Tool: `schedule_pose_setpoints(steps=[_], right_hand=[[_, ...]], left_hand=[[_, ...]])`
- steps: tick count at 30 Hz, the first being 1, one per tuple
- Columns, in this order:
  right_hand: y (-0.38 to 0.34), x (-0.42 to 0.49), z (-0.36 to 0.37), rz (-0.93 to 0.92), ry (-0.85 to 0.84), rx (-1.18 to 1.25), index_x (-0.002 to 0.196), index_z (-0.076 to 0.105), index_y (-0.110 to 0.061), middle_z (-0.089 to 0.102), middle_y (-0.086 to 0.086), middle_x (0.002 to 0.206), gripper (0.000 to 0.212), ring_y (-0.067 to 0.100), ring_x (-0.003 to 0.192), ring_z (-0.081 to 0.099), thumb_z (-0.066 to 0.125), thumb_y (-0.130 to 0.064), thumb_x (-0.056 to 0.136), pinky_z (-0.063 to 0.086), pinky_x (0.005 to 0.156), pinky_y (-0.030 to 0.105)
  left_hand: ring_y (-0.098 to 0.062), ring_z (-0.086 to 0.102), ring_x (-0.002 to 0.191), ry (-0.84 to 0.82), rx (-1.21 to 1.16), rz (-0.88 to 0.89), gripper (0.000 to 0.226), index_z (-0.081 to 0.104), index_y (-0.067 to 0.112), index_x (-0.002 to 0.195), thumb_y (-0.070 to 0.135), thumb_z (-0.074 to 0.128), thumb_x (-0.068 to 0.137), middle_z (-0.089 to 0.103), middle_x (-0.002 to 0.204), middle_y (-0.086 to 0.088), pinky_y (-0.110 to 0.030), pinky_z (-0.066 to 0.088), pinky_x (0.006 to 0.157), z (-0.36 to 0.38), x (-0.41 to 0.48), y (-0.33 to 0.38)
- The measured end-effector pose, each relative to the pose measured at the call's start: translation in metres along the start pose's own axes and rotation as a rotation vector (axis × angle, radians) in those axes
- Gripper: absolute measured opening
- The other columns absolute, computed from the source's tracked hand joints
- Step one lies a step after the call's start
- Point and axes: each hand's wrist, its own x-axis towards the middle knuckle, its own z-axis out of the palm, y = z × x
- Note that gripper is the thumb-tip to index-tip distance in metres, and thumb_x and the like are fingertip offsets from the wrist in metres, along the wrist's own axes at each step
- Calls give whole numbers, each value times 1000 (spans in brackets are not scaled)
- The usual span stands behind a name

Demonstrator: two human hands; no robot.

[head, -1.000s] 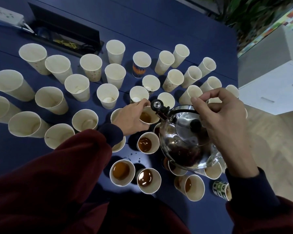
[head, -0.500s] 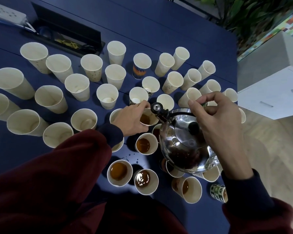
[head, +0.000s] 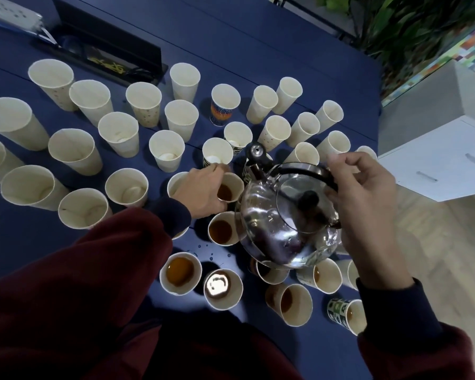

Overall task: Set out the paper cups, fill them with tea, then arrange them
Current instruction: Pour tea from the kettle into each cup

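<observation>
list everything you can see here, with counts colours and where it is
empty paper cups: over twenty, cream, a few patterned, across the far and left of the table
cups with tea: at least eight, cream, one green-patterned, near side, around and under the kettle
kettle: one, shiny steel with a black handle, held above the cups with tea
table: one, dark blue
black box: one, open, far left
power strip: one, white, far left corner
cabinet: one, white, right of the table
plant: green, top right
sleeves: two, dark red, navy cuffs
left hand: grips the held cup, which has tea in it
right hand: holds the kettle handle
</observation>
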Motion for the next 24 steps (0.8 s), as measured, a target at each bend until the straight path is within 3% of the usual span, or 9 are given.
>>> schedule_pose_setpoints(steps=[2,7,10,12,15,24], right_hand=[[0,6,-8,19,16,85,81,63,-16,64,-5,65,20,8,57,54,65,-26,98,43,53,18],[-3,19,-33,-14,-64,137,85,71,-8,52,4,65,16,11,54,42,70,-21,93,33,49,21],[-1,25,-48,-75,-168,51,103,75,-10,75,2,86,23,17,72,65,80,-19,83,53,66,26],[1,29,-56,-106,-190,10,109,75,-11,78,7,96,25,21,84,70,78,-15,85,57,77,30],[5,40,-69,-161,-171,17,107,75,-13,78,2,91,17,11,80,67,74,-12,90,54,73,19],[23,68,-87,-272,-189,-5,111,72,-15,75,-10,84,18,2,70,62,71,-22,94,46,65,14]], left_hand=[[-35,59,110,8,-7,-11,63,48,18,133,34,74,77,58,130,-6,-46,44,90,-3,-3,1],[-33,56,117,169,-25,-50,59,52,13,132,30,63,76,58,129,-9,-53,45,98,-22,-4,17],[-28,56,114,233,-70,-56,45,57,14,125,23,71,82,59,126,-7,-46,45,98,-26,8,32],[-26,56,113,206,-60,-40,46,58,14,123,24,74,82,59,124,-6,-44,47,97,-25,19,44],[-31,57,110,154,-2,17,49,57,11,122,26,76,80,61,120,-11,-49,48,94,-13,41,53],[-36,55,120,-23,199,-95,79,40,5,140,28,82,77,49,137,-16,-44,48,95,23,81,58]])
